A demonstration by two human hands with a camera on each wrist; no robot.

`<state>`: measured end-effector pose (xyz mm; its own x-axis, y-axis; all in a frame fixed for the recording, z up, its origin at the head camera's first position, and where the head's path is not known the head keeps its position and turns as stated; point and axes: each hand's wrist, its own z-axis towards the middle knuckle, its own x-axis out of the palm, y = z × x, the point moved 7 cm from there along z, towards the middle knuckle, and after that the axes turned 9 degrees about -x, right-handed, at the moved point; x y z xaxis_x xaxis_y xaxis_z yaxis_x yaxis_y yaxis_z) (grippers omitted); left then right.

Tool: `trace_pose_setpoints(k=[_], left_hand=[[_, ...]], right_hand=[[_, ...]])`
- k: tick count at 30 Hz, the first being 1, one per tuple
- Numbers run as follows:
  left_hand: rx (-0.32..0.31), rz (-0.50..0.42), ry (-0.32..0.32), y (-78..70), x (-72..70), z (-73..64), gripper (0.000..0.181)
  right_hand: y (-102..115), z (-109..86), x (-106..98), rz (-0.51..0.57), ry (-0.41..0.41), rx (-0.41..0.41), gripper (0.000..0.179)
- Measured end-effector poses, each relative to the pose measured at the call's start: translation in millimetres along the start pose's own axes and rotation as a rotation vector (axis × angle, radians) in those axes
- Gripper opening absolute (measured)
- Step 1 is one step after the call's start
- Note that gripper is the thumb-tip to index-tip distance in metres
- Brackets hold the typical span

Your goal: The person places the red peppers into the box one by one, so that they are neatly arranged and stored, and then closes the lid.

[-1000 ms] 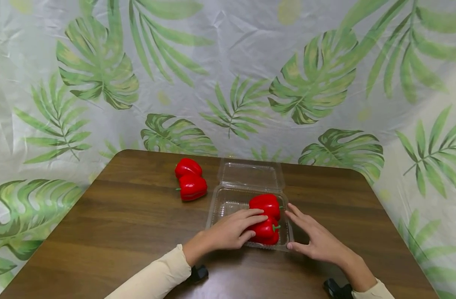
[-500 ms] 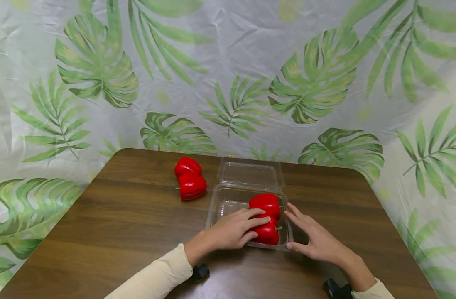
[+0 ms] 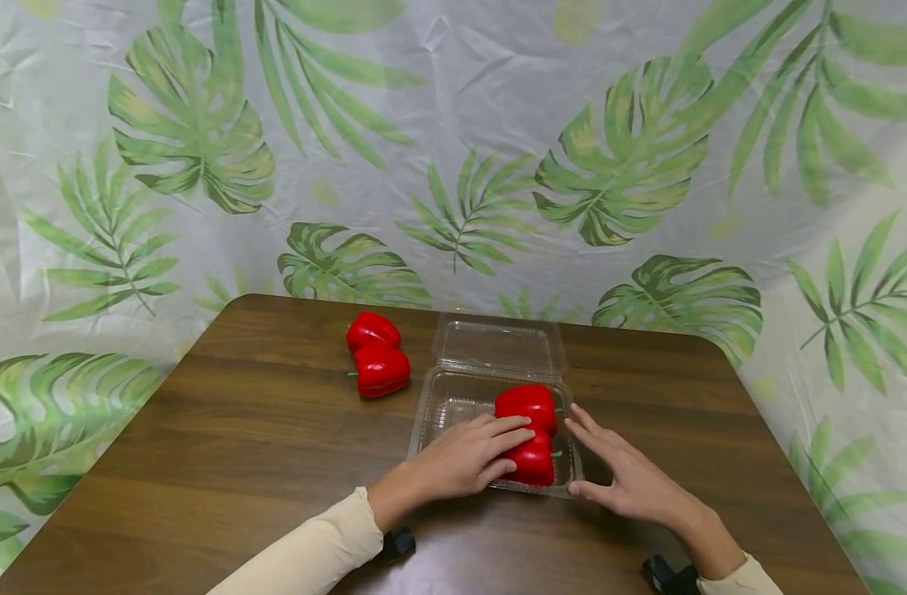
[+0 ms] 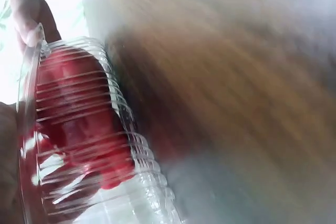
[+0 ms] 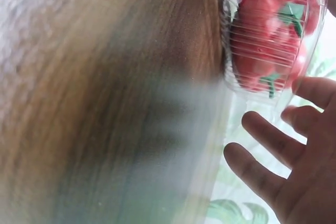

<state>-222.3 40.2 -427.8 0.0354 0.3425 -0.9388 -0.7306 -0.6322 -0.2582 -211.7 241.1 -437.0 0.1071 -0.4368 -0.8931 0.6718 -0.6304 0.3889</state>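
Note:
In the head view, two red bell peppers sit in the right half of a clear plastic clamshell container [image 3: 419, 430]: a far bell pepper [image 3: 526, 405] and a near bell pepper [image 3: 534, 463], green stems pointing right. My left hand [image 3: 457, 459] reaches over the container's front rim, fingers extended onto the near pepper and thumb against its left side. Its fingers partly hide that pepper. My right hand [image 3: 632, 475] has spread fingers, with its fingertips at the container's right rim. In the left wrist view, red shows through the ribbed container wall [image 4: 121, 95].
Two more red bell peppers, one in front [image 3: 382, 369] and one behind [image 3: 372, 330], lie together left of the container. The container's lid [image 3: 500, 347] is folded back toward the far edge of the wooden table [image 3: 223, 446]. A leaf-printed curtain [image 3: 468, 107] hangs behind.
The near pepper in the container has shifted slightly to the right under my left hand's fingers. My right hand has stayed at the rim.

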Motion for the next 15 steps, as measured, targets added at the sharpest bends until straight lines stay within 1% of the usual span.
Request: trace_pose_setpoints(k=[3,7,11,15], left_hand=[[0.013,-0.020,-0.029,-0.2,-1.1,-0.5,0.045],[0.030,-0.032,-0.027,-0.6,-1.9,-0.7,0.044],[0.043,-0.057,-0.037,-0.3,-3.9,-1.1,0.044],[0.032,-0.095,-0.053,1.7,-5.7,-2.1,0.041]], right_hand=[[0.6,-0.5,0.3,-0.007,-0.005,-0.001,0.081],[1.4,-0.1,-1.0,-0.026,-0.017,-0.006,0.080],[0.1,0.0,-1.4,0.000,-0.017,0.001,0.081],[-1.3,0.1,-0.8,0.034,-0.013,0.011,0.082]])
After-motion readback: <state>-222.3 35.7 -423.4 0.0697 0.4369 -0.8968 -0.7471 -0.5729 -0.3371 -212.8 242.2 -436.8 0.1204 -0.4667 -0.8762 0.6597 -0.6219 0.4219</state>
